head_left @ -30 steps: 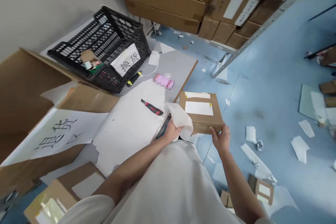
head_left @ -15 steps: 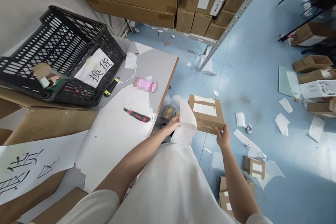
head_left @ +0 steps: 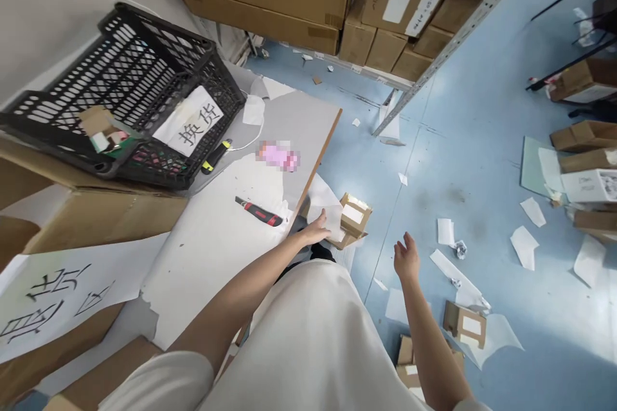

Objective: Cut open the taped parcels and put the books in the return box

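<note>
My left hand [head_left: 315, 230] is open beside the table edge, fingers stretched out over a sheet of white paper [head_left: 325, 196]; whether they touch it I cannot tell. To its right and lower down is a taped cardboard box [head_left: 355, 214] with a white label, apart from both hands. My right hand [head_left: 407, 258] hangs open over the blue floor, fingers apart and holding nothing. On the table lies a red-and-black utility knife [head_left: 259, 211], left of my left hand.
A black plastic crate [head_left: 193, 64] with a handwritten sign stands on the table [head_left: 207, 257], near a yellow-black cutter [head_left: 216, 156]. A blurred pink item [head_left: 279, 155] lies nearby. Shelving [head_left: 463, 32] holds cartons. Scraps of paper [head_left: 525, 247] and small boxes [head_left: 465, 324] litter the floor.
Both hands have let go: the cardboard box has left my right hand and dropped lower, and the white paper has slipped down from my left hand. The view has shifted slightly.
</note>
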Tool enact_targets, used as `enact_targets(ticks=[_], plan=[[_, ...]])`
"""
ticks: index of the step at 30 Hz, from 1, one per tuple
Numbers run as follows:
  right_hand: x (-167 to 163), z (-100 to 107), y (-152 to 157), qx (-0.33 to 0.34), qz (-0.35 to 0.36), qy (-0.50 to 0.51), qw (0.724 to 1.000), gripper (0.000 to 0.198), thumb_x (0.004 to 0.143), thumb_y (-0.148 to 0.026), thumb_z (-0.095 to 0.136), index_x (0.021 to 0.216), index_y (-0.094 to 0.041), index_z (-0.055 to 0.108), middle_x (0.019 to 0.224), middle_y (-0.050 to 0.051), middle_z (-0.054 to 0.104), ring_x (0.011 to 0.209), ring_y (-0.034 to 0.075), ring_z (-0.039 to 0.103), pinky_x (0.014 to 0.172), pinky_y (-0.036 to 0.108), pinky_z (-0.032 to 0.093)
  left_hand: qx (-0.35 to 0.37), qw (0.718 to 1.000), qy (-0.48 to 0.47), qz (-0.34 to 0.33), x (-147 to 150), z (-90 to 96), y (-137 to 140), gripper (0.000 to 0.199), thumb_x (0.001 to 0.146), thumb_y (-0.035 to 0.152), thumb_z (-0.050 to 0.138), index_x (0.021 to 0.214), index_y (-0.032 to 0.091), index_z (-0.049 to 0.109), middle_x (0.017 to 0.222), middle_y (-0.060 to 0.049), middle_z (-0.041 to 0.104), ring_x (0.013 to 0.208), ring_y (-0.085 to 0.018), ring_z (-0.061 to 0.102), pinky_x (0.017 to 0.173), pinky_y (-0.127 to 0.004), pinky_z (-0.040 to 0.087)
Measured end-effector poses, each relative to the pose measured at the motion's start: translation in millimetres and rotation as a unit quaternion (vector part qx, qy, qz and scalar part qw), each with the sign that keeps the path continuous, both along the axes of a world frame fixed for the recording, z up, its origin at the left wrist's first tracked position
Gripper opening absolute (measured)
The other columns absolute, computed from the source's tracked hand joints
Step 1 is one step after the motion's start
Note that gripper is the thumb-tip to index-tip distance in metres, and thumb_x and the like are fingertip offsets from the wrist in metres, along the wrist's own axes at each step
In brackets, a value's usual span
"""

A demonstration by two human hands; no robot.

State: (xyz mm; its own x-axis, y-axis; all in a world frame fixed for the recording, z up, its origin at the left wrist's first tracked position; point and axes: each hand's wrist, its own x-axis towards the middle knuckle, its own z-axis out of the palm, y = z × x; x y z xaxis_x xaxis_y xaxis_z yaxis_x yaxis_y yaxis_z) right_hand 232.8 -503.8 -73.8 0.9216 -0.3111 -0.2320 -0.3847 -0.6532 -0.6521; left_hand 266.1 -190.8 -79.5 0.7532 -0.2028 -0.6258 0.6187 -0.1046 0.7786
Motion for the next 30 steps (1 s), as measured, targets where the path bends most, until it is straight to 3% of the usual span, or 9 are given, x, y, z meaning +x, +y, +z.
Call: enact_targets(ticks=[3, 6, 10, 15, 19, 21, 22, 26, 30], plan=[[30, 13, 29, 0.011, 0.077, -0.031, 0.996, 0.056, 0.082, -0.040, 0.044, 0.132, -0.017, 0.041, 0.126, 0.018, 0.056, 0.087, 0.025, 0.068, 0.083, 0.045, 0.050, -0.009, 1.000, -0.008, 0.028, -23, 21.2, 34, 0.074, 0.066, 0.016, 0.062, 0.136, 0.017, 0.038, 0.129, -0.016, 0.053, 0.109, -0.023, 0.057, 0.093, -0.035, 0.043], [72, 25, 86, 0.046, 0.226, -0.052, 0.972, 0.052, 0.083, -0.040, 0.046, 0.129, -0.018, 0.045, 0.117, 0.015, 0.063, 0.082, 0.023, 0.068, 0.079, 0.042, 0.052, 0.048, 0.983, -0.062, 0.166, -62, 49.9, 79, 0.062, 0.069, 0.021, 0.062, 0.129, 0.016, 0.047, 0.121, -0.015, 0.059, 0.102, -0.021, 0.061, 0.092, -0.037, 0.045], [115, 47, 209, 0.099, 0.487, -0.053, 0.866, 0.039, 0.085, -0.037, 0.044, 0.118, -0.019, 0.056, 0.106, 0.011, 0.069, 0.085, 0.022, 0.068, 0.080, 0.039, 0.052, 0.176, 0.889, -0.093, 0.412, -147, 93.1, 128, 0.048, 0.072, 0.029, 0.062, 0.118, 0.017, 0.056, 0.110, -0.012, 0.064, 0.093, -0.020, 0.063, 0.089, -0.037, 0.046], [86, 83, 391, 0.123, 0.752, -0.067, 0.644, 0.034, 0.086, -0.033, 0.044, 0.114, -0.022, 0.059, 0.105, 0.008, 0.069, 0.089, 0.022, 0.066, 0.085, 0.040, 0.049, 0.240, 0.655, -0.071, 0.713, -284, 120.9, 115, 0.039, 0.072, 0.036, 0.064, 0.106, 0.018, 0.060, 0.104, -0.010, 0.065, 0.092, -0.021, 0.062, 0.089, -0.038, 0.046], [-11, 95, 504, 0.099, 0.885, -0.031, 0.455, 0.034, 0.082, -0.030, 0.052, 0.115, -0.024, 0.060, 0.102, 0.006, 0.070, 0.084, 0.022, 0.066, 0.083, 0.040, 0.049, 0.300, 0.368, 0.021, 0.880, -371, 109.5, 66, 0.054, 0.069, 0.037, 0.067, 0.118, 0.021, 0.050, 0.128, -0.011, 0.049, 0.119, -0.025, 0.047, 0.100, -0.041, 0.038], [-71, 95, 544, 0.083, 0.921, 0.011, 0.380, 0.035, 0.077, -0.032, 0.060, 0.111, -0.023, 0.063, 0.103, 0.008, 0.069, 0.090, 0.026, 0.065, 0.088, 0.042, 0.047, 0.243, 0.277, 0.074, 0.927, -398, 101.1, 51, 0.061, 0.071, 0.039, 0.066, 0.125, 0.024, 0.042, 0.136, -0.010, 0.042, 0.127, -0.026, 0.039, 0.104, -0.042, 0.034], [-101, 95, 561, 0.080, 0.929, 0.041, 0.360, 0.038, 0.073, -0.034, 0.065, 0.110, -0.021, 0.064, 0.106, 0.010, 0.068, 0.098, 0.029, 0.063, 0.092, 0.045, 0.045, 0.190, 0.260, 0.080, 0.943, -408, 97.8, 49, 0.061, 0.073, 0.042, 0.065, 0.126, 0.026, 0.041, 0.137, -0.009, 0.041, 0.128, -0.025, 0.038, 0.105, -0.043, 0.032], [-202, 85, 609, 0.117, 0.894, 0.148, 0.406, 0.059, 0.072, -0.047, 0.064, 0.121, -0.016, 0.056, 0.134, 0.013, 0.050, 0.127, 0.031, 0.042, 0.106, 0.049, 0.030, 0.007, 0.272, 0.023, 0.962, -428, 94.2, 66, 0.053, 0.079, 0.058, 0.050, 0.125, 0.032, 0.043, 0.140, -0.005, 0.041, 0.131, -0.024, 0.036, 0.102, -0.042, 0.036], [-254, 66, 629, 0.156, 0.861, 0.183, 0.449, 0.049, 0.080, -0.039, 0.055, 0.124, -0.017, 0.051, 0.134, 0.010, 0.050, 0.129, 0.027, 0.039, 0.109, 0.048, 0.026, -0.061, 0.280, -0.027, 0.958, -428, 98.8, 95, 0.065, 0.079, 0.074, 0.026, 0.127, 0.033, 0.043, 0.137, -0.007, 0.045, 0.124, -0.025, 0.045, 0.091, -0.043, 0.046]])
